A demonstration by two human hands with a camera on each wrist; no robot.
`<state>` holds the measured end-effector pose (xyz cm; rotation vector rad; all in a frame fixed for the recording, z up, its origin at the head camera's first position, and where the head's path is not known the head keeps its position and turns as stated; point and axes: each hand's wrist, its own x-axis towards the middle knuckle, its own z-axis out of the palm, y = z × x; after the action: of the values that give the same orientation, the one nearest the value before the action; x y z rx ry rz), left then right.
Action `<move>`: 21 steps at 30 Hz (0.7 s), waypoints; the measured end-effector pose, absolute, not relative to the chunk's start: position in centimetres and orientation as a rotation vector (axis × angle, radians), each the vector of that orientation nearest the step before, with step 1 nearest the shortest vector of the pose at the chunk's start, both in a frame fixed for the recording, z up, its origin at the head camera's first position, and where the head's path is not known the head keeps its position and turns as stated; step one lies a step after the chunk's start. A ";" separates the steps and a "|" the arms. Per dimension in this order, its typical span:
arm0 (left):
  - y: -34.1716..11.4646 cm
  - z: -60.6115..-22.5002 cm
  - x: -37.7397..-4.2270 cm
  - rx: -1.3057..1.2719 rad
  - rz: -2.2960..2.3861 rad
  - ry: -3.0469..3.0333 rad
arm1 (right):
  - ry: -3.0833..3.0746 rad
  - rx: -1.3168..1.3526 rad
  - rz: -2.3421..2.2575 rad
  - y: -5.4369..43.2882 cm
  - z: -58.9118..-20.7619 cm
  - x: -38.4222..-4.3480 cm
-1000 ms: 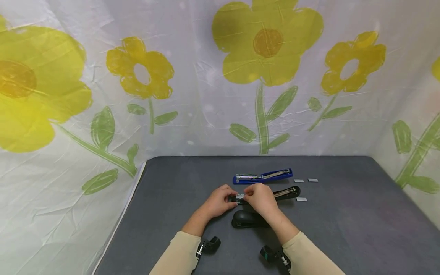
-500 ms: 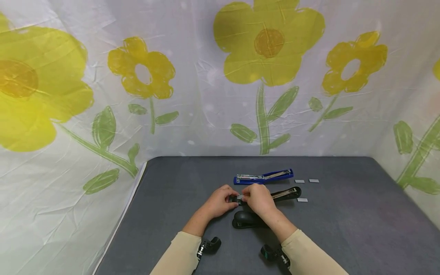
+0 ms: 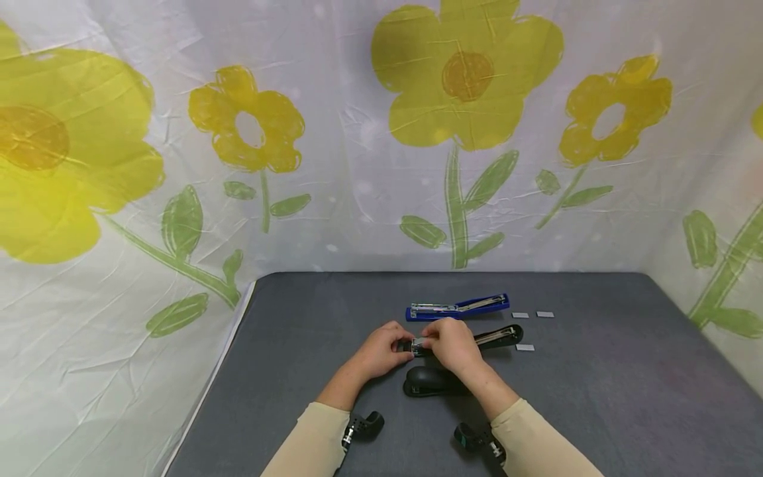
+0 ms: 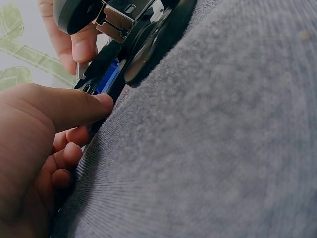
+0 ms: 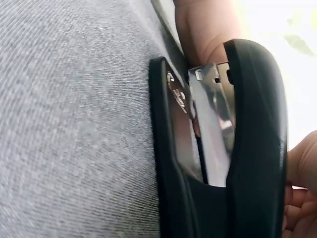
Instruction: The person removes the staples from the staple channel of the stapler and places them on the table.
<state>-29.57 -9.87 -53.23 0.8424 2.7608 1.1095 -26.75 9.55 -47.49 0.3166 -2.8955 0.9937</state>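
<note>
A black stapler [image 3: 499,336] lies opened out on the grey table, its top swung back to the right. My left hand [image 3: 377,351] grips its left end between thumb and fingers; the left wrist view shows the thumb [image 4: 81,106] along its side. Over the stapler's middle, my right hand [image 3: 452,344] pinches a small silvery staple strip [image 3: 419,342], mostly hidden by the fingertips. Closer to me is a second black stapler [image 3: 430,381], its top folded over its base, partly covered by the right wrist. It fills much of the right wrist view.
Behind the hands lies a blue stapler [image 3: 483,304], also opened out. Several small whitish strips lie to the right, one of them a staple strip [image 3: 525,348] beside the opened black stapler. A flowered cloth [image 3: 357,199] hangs behind the grey table [image 3: 596,397].
The right hand shifts slightly left over the opened black stapler, then slightly back right, still pinching the strip. The left hand keeps its grip in place.
</note>
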 end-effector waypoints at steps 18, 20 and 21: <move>-9.7 -53.1 -29.3 0.835 1.055 2.794 | -2.927 0.352 1.335 15.0 -44.3 -26.1; -9.7 -53.1 -29.3 0.825 1.049 2.797 | -2.923 0.359 1.329 15.7 -44.0 -25.9; -9.7 -53.2 -29.3 0.819 1.044 2.799 | -2.923 0.366 1.322 16.0 -43.8 -25.8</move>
<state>-29.29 -9.69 -53.15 0.8186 2.7988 1.0437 -25.80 16.02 -43.83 0.3657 -2.9233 1.3216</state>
